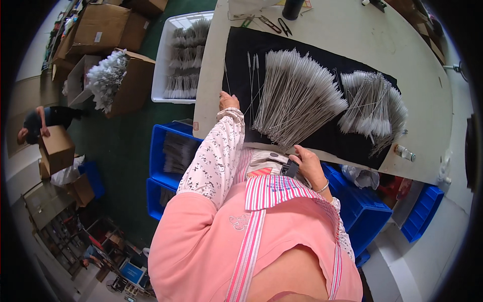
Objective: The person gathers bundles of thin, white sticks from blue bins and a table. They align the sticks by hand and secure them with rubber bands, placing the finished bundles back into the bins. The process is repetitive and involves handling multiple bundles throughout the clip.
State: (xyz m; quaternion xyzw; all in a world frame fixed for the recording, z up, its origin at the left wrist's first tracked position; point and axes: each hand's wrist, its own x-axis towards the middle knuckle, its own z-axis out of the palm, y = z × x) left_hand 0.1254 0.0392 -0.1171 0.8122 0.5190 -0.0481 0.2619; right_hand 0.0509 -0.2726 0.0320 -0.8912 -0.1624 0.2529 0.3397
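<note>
On a black cloth (240, 43) lies a large fanned pile of thin tube brushes (302, 85) with white bristles and twisted wire handles. A second, smaller pile of brushes (375, 103) lies to its right. At the cloth's left edge my left hand (229, 101) is closed on the wire end of a single tube brush (226, 70), whose bristles point away from me. A few loose brushes (253, 68) lie between that hand and the large pile. My right hand (310, 165) is at the table's near edge, beside the pile's wire ends, thumb and forefinger apart, seemingly holding nothing.
Scissors and thread snips (276, 25) and a dark cup (292, 9) sit at the table's far side. A small glass bottle (404, 152) lies at right. Left of the table stand a white bin (158, 83) of brushes and blue bins (157, 146). A person carries a carton (58, 149).
</note>
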